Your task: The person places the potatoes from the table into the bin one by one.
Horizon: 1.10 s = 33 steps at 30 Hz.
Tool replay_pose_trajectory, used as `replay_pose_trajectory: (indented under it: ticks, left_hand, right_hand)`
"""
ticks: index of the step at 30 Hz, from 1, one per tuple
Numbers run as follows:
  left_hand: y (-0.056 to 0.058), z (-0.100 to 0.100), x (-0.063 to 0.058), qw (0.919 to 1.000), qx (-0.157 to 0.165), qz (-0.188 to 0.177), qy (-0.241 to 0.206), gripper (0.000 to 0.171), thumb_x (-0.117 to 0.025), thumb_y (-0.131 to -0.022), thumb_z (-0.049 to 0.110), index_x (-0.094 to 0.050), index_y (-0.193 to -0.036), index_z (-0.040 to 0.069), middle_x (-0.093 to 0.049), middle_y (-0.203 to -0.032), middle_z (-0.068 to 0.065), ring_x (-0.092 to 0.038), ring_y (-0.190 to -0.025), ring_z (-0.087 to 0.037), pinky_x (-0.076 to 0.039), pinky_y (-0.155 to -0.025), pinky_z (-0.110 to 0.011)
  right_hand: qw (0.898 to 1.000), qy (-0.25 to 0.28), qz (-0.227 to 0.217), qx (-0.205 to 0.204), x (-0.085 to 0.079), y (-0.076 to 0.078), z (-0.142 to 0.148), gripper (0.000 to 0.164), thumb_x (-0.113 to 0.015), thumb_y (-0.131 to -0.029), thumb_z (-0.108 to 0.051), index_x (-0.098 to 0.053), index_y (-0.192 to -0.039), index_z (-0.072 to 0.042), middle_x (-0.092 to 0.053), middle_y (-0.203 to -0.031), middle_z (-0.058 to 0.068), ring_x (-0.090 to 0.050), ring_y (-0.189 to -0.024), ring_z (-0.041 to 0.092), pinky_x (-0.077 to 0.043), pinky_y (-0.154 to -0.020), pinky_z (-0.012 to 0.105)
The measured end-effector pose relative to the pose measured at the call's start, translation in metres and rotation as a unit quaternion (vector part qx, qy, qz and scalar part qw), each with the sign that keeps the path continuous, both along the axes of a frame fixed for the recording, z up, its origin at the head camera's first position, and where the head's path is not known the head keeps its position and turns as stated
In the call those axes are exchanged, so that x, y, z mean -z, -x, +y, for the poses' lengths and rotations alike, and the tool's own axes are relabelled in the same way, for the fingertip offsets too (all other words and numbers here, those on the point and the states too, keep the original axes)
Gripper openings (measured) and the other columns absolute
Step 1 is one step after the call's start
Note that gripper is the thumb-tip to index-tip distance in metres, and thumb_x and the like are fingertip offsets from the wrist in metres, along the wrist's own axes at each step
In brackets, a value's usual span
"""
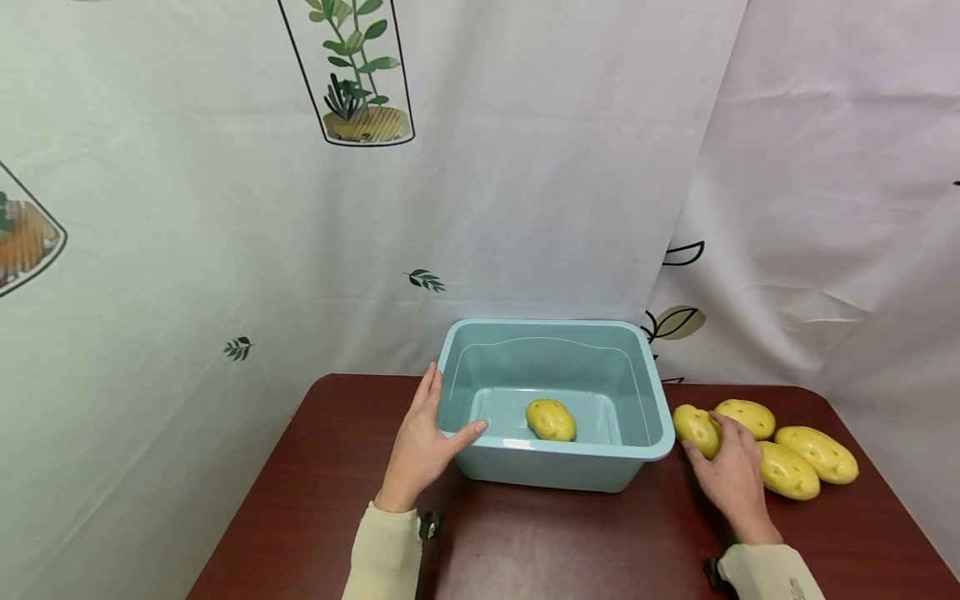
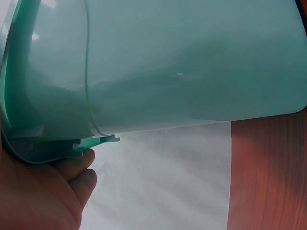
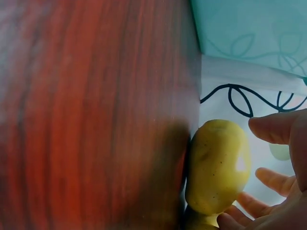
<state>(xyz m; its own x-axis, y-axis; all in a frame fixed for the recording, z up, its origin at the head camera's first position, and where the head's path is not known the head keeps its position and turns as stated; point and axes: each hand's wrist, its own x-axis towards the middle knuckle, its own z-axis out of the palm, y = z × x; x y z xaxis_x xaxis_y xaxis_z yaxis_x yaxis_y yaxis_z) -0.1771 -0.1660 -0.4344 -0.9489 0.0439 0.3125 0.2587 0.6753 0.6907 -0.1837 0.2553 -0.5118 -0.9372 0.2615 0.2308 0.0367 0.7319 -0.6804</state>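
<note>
One glossy, yellow, oval potato [image 1: 692,427] on the table, between your right hand's [image 1: 735,479] wide-set thumb and fingers; fingertip contact is hard to judge. Three matching yellow potatoes [image 1: 787,472], just beside it. One pale-blue, rectangular plastic bin [image 1: 551,468], adjacent; your left hand [image 1: 416,450], fingers extended, touches its left front corner. Inside: one further yellow potato [image 1: 551,419]. Beneath: dark red-brown, wood-grain tabletop [image 1: 555,550]. Behind: white, plant-printed cloth [image 1: 525,192].
</note>
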Motion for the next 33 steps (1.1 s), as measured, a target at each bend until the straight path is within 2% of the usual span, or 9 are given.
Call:
replay_pose_trajectory:
  ticks: [8, 14, 19, 26, 33]
  left_hand:
    - [0.000, 0.001, 0.001, 1.0000, -0.002, -0.002, 0.000, 0.109, -0.072, -0.082, 0.065, -0.023, -0.160, 0.006, -0.016, -0.167, 0.000, -0.026, -0.150, -0.024, -0.035, -0.111, -0.055]
    - [0.000, 0.001, 0.001, 1.0000, -0.002, 0.000, -0.001, 0.108, -0.073, -0.082, 0.064, -0.023, -0.160, 0.007, -0.015, -0.167, 0.002, -0.027, -0.149, -0.024, -0.035, -0.111, -0.056]
    - [0.000, 0.001, 0.001, 1.0000, -0.003, 0.003, -0.003, 0.108, -0.073, -0.082, 0.064, -0.024, -0.160, 0.007, -0.015, -0.167, 0.003, -0.027, -0.149, -0.025, -0.034, -0.111, -0.057]
    - [-0.001, 0.001, 0.001, 1.0000, -0.003, 0.004, -0.008, 0.108, -0.073, -0.082, 0.064, -0.023, -0.160, 0.007, -0.015, -0.167, 0.004, -0.026, -0.150, -0.025, -0.034, -0.111, -0.057]
    - [0.000, 0.002, 0.002, 0.9999, -0.008, 0.004, -0.009, 0.108, -0.073, -0.082, 0.064, -0.024, -0.160, 0.008, -0.015, -0.167, 0.002, -0.027, -0.149, -0.026, -0.035, -0.110, -0.058]
  right_hand:
    - [1.000, -0.007, -0.012, -0.002, 0.006, 0.006, 0.001, 0.062, -0.069, -0.091, -0.013, -0.041, -0.141, 0.011, -0.033, -0.141, 0.042, -0.026, -0.130, 0.060, -0.027, -0.102, 0.069]
    - [0.999, -0.020, -0.042, -0.018, 0.004, 0.007, 0.002, 0.073, -0.072, -0.089, -0.014, -0.035, -0.144, 0.015, -0.031, -0.141, 0.044, -0.025, -0.129, 0.062, -0.026, -0.101, 0.070]
    - [0.998, -0.037, -0.041, -0.034, 0.003, 0.009, 0.002, 0.078, -0.074, -0.085, -0.012, -0.032, -0.143, 0.018, -0.030, -0.138, 0.047, -0.024, -0.127, 0.064, -0.025, -0.101, 0.071]
    - [0.998, -0.049, -0.018, -0.031, 0.006, 0.011, 0.001, 0.073, -0.072, -0.083, -0.003, -0.032, -0.141, 0.019, -0.030, -0.135, 0.047, -0.025, -0.125, 0.063, -0.026, -0.100, 0.069]
    - [0.997, -0.056, -0.033, -0.028, 0.006, 0.012, 0.002, 0.068, -0.067, -0.085, 0.003, -0.032, -0.141, 0.020, -0.030, -0.134, 0.047, -0.025, -0.124, 0.063, -0.027, -0.100, 0.069]
